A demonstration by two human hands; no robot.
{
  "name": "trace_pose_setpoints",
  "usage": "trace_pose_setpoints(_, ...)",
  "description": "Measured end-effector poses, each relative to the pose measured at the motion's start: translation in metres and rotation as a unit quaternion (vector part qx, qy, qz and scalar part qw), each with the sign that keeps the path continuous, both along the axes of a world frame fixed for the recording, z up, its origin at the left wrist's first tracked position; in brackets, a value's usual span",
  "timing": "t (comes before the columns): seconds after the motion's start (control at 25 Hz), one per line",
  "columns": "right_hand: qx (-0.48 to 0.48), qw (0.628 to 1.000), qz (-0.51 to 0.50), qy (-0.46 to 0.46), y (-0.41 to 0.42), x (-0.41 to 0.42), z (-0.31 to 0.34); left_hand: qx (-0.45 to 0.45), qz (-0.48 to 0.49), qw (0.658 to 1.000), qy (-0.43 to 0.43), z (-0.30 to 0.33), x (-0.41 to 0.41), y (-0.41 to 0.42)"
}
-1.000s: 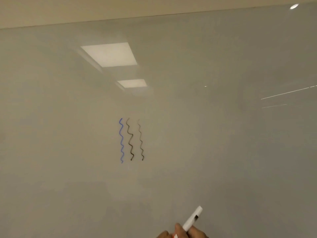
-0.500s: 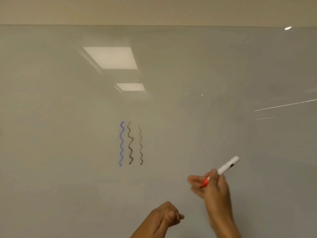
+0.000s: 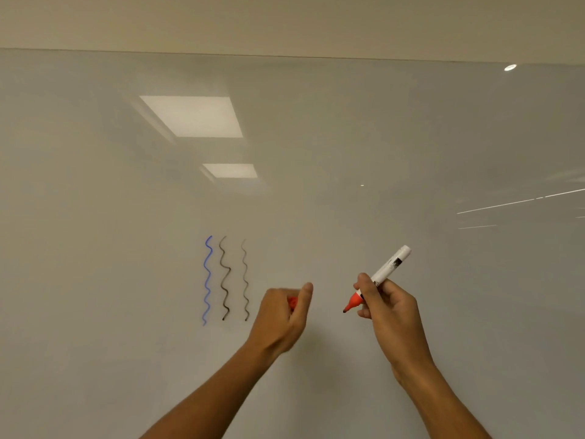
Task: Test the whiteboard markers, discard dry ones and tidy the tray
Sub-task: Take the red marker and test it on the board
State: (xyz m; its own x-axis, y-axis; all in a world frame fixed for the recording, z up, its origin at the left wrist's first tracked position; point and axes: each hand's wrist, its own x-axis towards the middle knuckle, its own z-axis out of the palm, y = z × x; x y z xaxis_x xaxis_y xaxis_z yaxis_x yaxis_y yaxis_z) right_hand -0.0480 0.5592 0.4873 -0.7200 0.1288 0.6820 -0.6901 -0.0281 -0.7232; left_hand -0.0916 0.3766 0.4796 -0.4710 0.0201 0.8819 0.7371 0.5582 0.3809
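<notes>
Holding the uncapped marker (image 3: pixel 376 278) in my right hand (image 3: pixel 391 307), tip aimed toward the whiteboard (image 3: pixel 316 201) right of the squiggles (image 3: pixel 225 278), my left hand (image 3: pixel 283 315) clenches its cap (image 3: pixel 292 302), ready to test.

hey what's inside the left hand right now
A bit of red, likely the marker's cap, shows inside the left hand. The curled fingers cover the rest.
</notes>
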Motion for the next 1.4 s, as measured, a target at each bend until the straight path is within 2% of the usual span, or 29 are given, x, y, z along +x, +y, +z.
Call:
trace_pose_setpoints(0.08, -0.006, 1.000, 0.007, 0.027, 0.005, -0.006, 0.005, -0.014, 0.042, 0.998, 0.054, 0.021, -0.013, -0.002)
trace_pose_setpoints(0.2, -0.003, 0.998, -0.002, 0.062, 0.015, -0.014, 0.012, -0.102, 0.132, 0.980, 0.106, 0.043, -0.035, -0.008)
trace_pose_setpoints(0.36, -0.007, 0.998, -0.014, 0.061, 0.020, -0.026, 0.014, -0.219, 0.253, 0.934, 0.126, 0.055, -0.063, -0.009)
trace_pose_setpoints(0.52, 0.004, 0.998, -0.026, 0.063, 0.022, -0.035, 0.014, -0.252, 0.320, 0.905, 0.119, 0.050, -0.078, -0.001)
trace_pose_setpoints(0.84, 0.056, 0.994, -0.044, 0.085, 0.030, -0.052, 0.013, -0.251, 0.353, 0.898, 0.071, 0.045, -0.109, 0.017)
trace_pose_setpoints(1.08, 0.023, 0.989, -0.073, 0.124, 0.026, -0.072, 0.024, -0.257, 0.363, 0.889, 0.107, 0.042, -0.120, 0.009)
trace_pose_setpoints(1.4, 0.061, 0.983, -0.089, 0.148, 0.015, -0.115, 0.026, -0.268, 0.390, 0.872, 0.128, 0.037, -0.130, 0.007)
